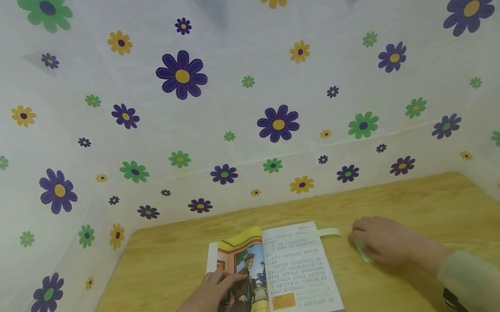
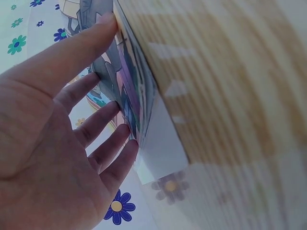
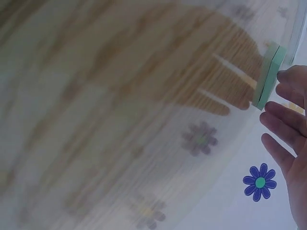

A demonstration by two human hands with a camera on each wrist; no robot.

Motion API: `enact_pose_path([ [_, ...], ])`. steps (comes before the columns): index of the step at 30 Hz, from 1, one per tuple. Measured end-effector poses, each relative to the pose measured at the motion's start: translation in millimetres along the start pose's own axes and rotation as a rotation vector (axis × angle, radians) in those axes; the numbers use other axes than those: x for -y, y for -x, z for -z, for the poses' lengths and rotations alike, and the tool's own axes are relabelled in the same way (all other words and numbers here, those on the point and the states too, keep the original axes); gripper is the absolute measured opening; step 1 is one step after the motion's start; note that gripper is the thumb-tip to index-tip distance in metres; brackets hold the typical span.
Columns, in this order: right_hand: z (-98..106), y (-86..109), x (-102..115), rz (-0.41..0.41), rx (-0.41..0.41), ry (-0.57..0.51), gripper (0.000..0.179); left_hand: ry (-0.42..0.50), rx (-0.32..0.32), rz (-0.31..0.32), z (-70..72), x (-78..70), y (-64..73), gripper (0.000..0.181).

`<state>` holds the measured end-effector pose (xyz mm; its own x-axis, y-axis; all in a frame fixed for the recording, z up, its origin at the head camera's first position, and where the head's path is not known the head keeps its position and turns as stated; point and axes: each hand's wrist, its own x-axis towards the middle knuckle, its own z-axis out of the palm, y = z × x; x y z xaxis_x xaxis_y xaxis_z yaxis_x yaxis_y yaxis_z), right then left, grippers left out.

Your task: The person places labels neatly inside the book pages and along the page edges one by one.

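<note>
An open book (image 1: pixel 301 271) lies on the wooden table, with a colour picture on its left page and printed text on its right page. A pale green paper strip (image 1: pixel 330 232) sticks out from the right page's edge near the top. My left hand (image 1: pixel 208 301) rests spread on the picture page (image 2: pixel 125 88), its thumb and fingertips against the paper. To the right of the book, my right hand (image 1: pixel 384 240) is over a small green sticky-note pad (image 3: pixel 269 76). Its fingertips are at the pad, with the fingers loosely bent; the palm hides most of the pad in the head view.
Bare wood of the table (image 1: pixel 173 257) surrounds the book. A white cloth (image 1: pixel 223 37) printed with green, yellow and purple flowers hangs behind and along both sides. A dark object (image 1: pixel 454 302) sits at the right sleeve.
</note>
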<state>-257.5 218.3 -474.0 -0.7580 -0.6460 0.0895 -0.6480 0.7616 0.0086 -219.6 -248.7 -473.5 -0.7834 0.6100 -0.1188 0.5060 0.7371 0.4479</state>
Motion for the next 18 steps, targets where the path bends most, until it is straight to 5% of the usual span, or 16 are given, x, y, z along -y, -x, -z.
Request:
enact_pose_path([
  [18, -0.6, 4.4, 2.6, -0.008, -0.021, -0.021, 0.03, 0.009, 0.003, 0.038, -3.8, 4.3, -2.2, 0.085],
])
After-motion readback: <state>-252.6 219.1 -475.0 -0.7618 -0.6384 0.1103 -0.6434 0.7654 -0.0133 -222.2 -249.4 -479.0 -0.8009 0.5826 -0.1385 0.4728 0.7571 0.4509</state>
